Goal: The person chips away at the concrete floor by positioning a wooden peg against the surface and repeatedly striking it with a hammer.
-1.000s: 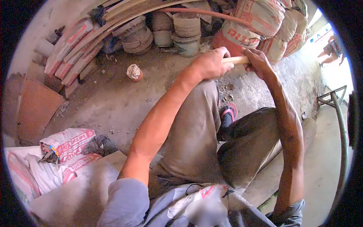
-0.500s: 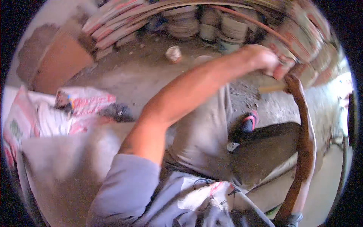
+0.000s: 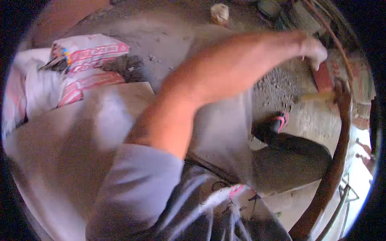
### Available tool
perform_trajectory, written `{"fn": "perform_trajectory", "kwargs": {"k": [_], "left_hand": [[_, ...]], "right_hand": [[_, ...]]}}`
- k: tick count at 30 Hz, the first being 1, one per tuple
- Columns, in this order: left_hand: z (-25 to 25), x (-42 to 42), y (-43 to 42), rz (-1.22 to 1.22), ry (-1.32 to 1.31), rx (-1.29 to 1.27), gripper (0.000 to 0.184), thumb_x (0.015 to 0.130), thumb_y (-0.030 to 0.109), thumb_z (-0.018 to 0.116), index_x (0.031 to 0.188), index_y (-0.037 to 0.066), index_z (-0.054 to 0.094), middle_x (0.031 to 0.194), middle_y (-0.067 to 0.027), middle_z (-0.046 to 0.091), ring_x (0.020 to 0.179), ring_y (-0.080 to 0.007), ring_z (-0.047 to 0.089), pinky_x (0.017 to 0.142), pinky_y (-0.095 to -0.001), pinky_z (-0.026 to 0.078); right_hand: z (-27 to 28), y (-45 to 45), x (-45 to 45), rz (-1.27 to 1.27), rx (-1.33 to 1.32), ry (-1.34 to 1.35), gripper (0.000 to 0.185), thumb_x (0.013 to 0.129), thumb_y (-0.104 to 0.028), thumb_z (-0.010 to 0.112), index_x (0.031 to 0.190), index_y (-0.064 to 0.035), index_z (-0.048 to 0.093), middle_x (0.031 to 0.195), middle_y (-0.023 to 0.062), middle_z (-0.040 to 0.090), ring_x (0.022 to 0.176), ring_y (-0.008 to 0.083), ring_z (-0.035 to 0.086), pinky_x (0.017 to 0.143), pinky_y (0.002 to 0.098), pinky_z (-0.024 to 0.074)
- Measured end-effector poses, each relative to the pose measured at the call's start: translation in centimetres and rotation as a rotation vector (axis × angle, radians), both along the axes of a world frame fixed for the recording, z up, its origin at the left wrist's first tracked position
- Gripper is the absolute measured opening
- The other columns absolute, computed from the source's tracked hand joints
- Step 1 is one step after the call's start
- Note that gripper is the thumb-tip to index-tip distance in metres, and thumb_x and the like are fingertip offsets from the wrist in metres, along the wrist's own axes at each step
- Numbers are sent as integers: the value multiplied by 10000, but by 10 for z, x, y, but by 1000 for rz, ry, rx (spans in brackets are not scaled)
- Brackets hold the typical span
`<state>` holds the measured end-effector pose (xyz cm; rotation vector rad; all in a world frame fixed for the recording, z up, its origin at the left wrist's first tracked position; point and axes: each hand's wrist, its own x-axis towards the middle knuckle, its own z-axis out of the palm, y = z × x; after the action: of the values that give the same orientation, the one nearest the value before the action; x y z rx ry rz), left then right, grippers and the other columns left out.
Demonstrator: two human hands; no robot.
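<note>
My left hand [image 3: 315,51] is stretched far to the upper right, its fingers closed at the top end of a red block [image 3: 323,78]. Just below, my right hand [image 3: 342,98] is closed around a pale wooden stick [image 3: 317,97], which points to the left. The lower end of the block lies close to the right hand; whether they touch cannot be made out. Blur and the edge of the view hide much of the fingers.
White sacks with red print [image 3: 96,54] lie at the left, behind a broad greyish board [image 3: 68,120]. Rubble [image 3: 275,86] covers the floor near a foot in a pink-strapped sandal [image 3: 283,120]. A crumpled whitish object [image 3: 220,14] lies farther off. A thin reddish pipe [image 3: 331,34] curves at the upper right.
The view has tilted down and turned left. Both hands now appear farther right, and the red block shows more fully between them. The left hand sits at its upper end.
</note>
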<state>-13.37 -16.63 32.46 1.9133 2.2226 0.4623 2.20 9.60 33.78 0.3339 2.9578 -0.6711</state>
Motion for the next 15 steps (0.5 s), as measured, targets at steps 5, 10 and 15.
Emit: {"fn": "perform_trajectory", "kwargs": {"k": [5, 10, 15], "left_hand": [[21, 14, -2, 127, 75, 236, 379, 819, 409, 654, 939, 61, 744, 888, -155, 725, 847, -377, 684, 773, -461, 550], [28, 25, -45, 240, 62, 344, 384, 823, 413, 649, 931, 56, 742, 887, -166, 721, 839, -379, 685, 769, -471, 553], [39, 34, -75, 347, 24, 393, 390, 827, 416, 644, 923, 51, 739, 886, -178, 717, 831, -381, 686, 764, -481, 557]], "right_hand": [[19, -99, -34, 318, 53, 305, 351, 1005, -280, 527, 1273, -58, 572, 912, 88, 663, 677, 204, 606, 658, 336, 524], [1, -124, -16, 283, -22, 170, 344, 986, -254, 536, 1267, -57, 562, 923, 97, 655, 691, 216, 602, 664, 349, 519], [-17, -134, -21, 349, -71, 129, 340, 968, -227, 545, 1261, -55, 553, 933, 107, 648, 705, 229, 599, 670, 363, 513]]}}
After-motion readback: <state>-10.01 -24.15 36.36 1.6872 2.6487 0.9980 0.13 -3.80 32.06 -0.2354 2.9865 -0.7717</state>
